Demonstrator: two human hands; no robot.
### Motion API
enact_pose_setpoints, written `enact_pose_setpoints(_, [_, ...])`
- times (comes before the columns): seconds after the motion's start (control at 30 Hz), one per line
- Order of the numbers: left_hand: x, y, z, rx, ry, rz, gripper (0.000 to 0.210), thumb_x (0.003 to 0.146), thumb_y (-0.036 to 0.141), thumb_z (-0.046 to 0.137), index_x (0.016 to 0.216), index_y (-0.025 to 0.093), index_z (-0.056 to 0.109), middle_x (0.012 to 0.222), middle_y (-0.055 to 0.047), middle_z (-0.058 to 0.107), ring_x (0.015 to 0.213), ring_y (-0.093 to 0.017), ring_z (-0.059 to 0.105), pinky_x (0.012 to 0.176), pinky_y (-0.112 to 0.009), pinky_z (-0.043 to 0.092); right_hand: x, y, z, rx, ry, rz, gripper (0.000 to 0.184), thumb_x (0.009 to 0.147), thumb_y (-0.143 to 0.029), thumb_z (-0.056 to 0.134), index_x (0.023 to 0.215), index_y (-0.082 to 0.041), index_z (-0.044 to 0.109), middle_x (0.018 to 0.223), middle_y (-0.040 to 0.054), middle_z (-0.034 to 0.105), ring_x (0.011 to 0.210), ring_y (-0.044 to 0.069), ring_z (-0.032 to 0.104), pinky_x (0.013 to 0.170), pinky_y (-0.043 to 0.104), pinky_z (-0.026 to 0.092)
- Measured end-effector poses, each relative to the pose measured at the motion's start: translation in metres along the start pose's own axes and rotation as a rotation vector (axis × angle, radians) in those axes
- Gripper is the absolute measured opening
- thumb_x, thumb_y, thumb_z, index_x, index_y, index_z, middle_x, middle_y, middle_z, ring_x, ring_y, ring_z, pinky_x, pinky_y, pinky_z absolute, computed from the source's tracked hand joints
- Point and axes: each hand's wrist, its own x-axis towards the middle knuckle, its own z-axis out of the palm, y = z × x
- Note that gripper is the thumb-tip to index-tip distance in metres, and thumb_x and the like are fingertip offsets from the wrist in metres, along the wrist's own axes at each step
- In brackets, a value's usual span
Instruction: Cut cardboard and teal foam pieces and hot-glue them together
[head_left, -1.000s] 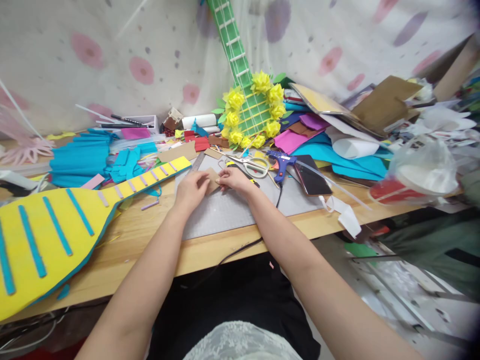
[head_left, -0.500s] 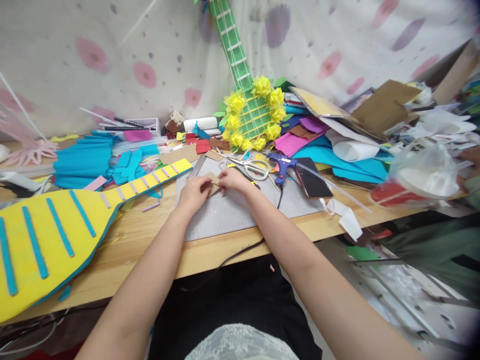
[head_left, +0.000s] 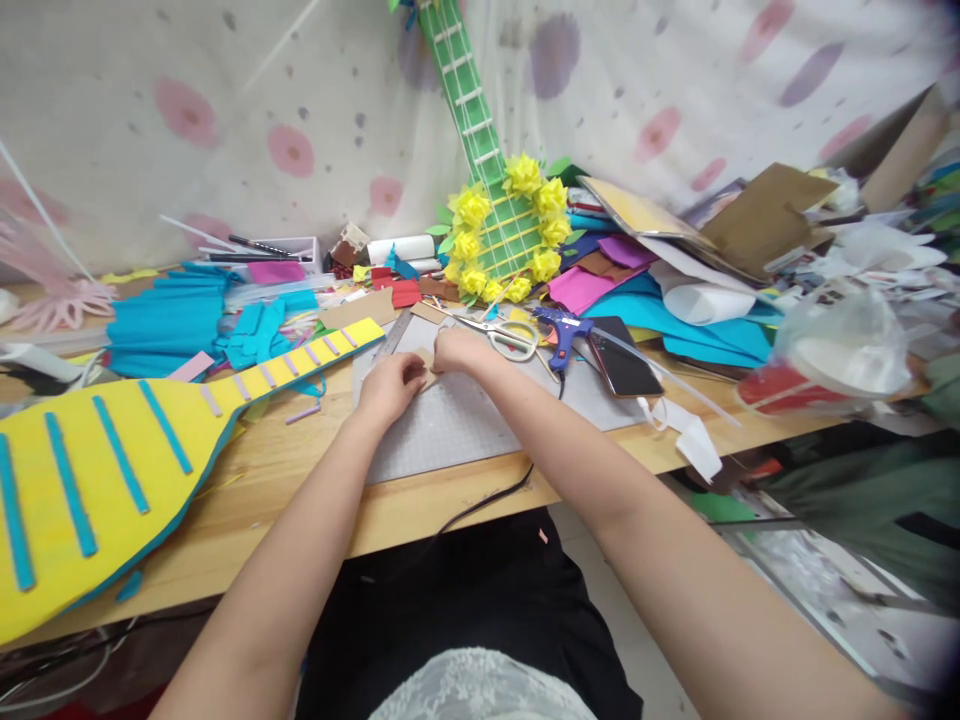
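Note:
Over the grey cutting mat (head_left: 450, 435), both hands meet at a small piece of brown cardboard (head_left: 428, 370). My left hand (head_left: 391, 388) is closed on its left side, thumb and fingers curled together. From the right, my right hand (head_left: 456, 350) bends over the same piece with its fingers folded; its fingertips are mostly hidden. Just right of that hand lie white-handled scissors (head_left: 513, 342) and a blue glue gun (head_left: 562, 335). A metal ruler (head_left: 395, 335) rests behind my left hand.
A yellow cardboard instrument shape (head_left: 112, 480) with blue strips covers the left side. At the back stands a green guitar shape (head_left: 495, 230) with yellow flowers. A phone (head_left: 621, 357), coloured sheets (head_left: 690, 335) and a bagged tub (head_left: 825, 365) lie right. A black cord (head_left: 480, 502) crosses the table edge.
My right hand has shifted slightly left and up, its wrist bent more and its fingers turned further out of sight. My left hand stays nearly still at the cardboard.

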Motion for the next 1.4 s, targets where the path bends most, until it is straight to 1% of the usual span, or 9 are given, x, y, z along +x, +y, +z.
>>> enact_pose_setpoints(0.07, [0.001,0.0,0.0,0.003,-0.011,-0.013,0.02,0.072,0.022,0.063,0.092,0.021,0.065,0.097,-0.007,0.067,0.088,-0.022,0.059,0.078,-0.033,0.045,-0.008,0.003,-0.003,-0.023,0.036,-0.041,0.023,0.056,-0.003,0.068,0.077,-0.012,0.065,0.09,0.0189,0.067,0.098,0.033,0.061,0.083,0.039,0.045])
enact_pose_setpoints(0.17, [0.0,0.002,0.0,0.002,-0.012,-0.021,0.019,0.072,0.022,0.063,0.091,0.02,0.065,0.096,-0.008,0.067,0.087,-0.022,0.06,0.076,-0.033,0.045,-0.028,0.025,-0.011,-0.034,0.203,-0.112,0.034,0.071,-0.009,0.053,0.103,-0.015,0.061,0.099,0.0138,0.068,0.097,0.027,0.062,0.081,0.037,0.045])
enact_pose_setpoints(0.37, [0.0,0.002,0.0,-0.032,-0.007,0.002,0.018,0.072,0.021,0.063,0.09,0.021,0.065,0.096,-0.007,0.068,0.086,-0.021,0.061,0.077,-0.032,0.046,-0.088,0.13,-0.042,-0.058,0.581,0.107,0.041,0.072,-0.008,0.041,0.111,-0.015,0.054,0.098,0.0086,0.069,0.095,0.023,0.059,0.078,0.034,0.044])
enact_pose_setpoints(0.47, [0.0,0.001,0.001,-0.061,-0.018,-0.015,0.019,0.071,0.02,0.063,0.089,0.02,0.064,0.095,-0.007,0.068,0.086,-0.021,0.062,0.076,-0.032,0.047,-0.114,0.174,-0.055,-0.188,0.601,0.24,0.042,0.066,-0.004,0.041,0.103,-0.015,0.056,0.095,0.0083,0.07,0.102,0.026,0.053,0.076,0.034,0.043])
enact_pose_setpoints(0.57, [0.001,0.0,0.001,-0.079,-0.016,-0.03,0.02,0.071,0.021,0.063,0.09,0.019,0.064,0.097,-0.007,0.068,0.086,-0.021,0.062,0.076,-0.032,0.047,-0.128,0.193,-0.061,-0.263,0.526,0.276,0.041,0.063,-0.003,0.042,0.098,-0.017,0.057,0.095,0.0082,0.069,0.103,0.025,0.052,0.073,0.032,0.043])
enact_pose_setpoints(0.7, [0.0,0.0,0.0,-0.079,-0.014,-0.015,0.018,0.07,0.02,0.063,0.088,0.02,0.064,0.095,-0.006,0.068,0.086,-0.02,0.062,0.077,-0.032,0.047,-0.132,0.194,-0.06,-0.278,0.449,0.266,0.038,0.065,-0.001,0.043,0.095,-0.017,0.058,0.097,0.0097,0.069,0.106,0.026,0.05,0.073,0.032,0.041])
enact_pose_setpoints(1.07, [0.001,0.001,-0.001,-0.101,-0.014,-0.027,0.017,0.067,0.019,0.066,0.084,0.022,0.065,0.089,-0.005,0.068,0.084,-0.021,0.062,0.078,-0.033,0.046,-0.124,0.182,-0.066,-0.244,0.512,0.255,0.039,0.065,-0.001,0.042,0.096,-0.02,0.058,0.092,0.0054,0.07,0.099,0.027,0.052,0.073,0.034,0.041])
enact_pose_setpoints(1.2, [0.001,0.001,-0.001,-0.13,-0.012,-0.031,0.018,0.067,0.019,0.066,0.084,0.022,0.065,0.089,-0.005,0.067,0.083,-0.021,0.062,0.079,-0.035,0.046,-0.112,0.151,-0.048,-0.235,0.528,0.144,0.03,0.072,-0.006,0.042,0.092,-0.019,0.06,0.09,0.0078,0.068,0.091,0.024,0.055,0.073,0.032,0.041])
enact_pose_setpoints(1.4, [0.002,0.001,-0.001,-0.18,-0.008,-0.037,0.015,0.066,0.023,0.067,0.081,0.022,0.065,0.089,-0.006,0.067,0.086,-0.022,0.061,0.082,-0.035,0.046,-0.087,0.1,-0.009,-0.229,0.415,-0.115,0.026,0.078,-0.011,0.042,0.091,-0.016,0.063,0.087,0.0107,0.065,0.088,0.022,0.055,0.075,0.029,0.039])
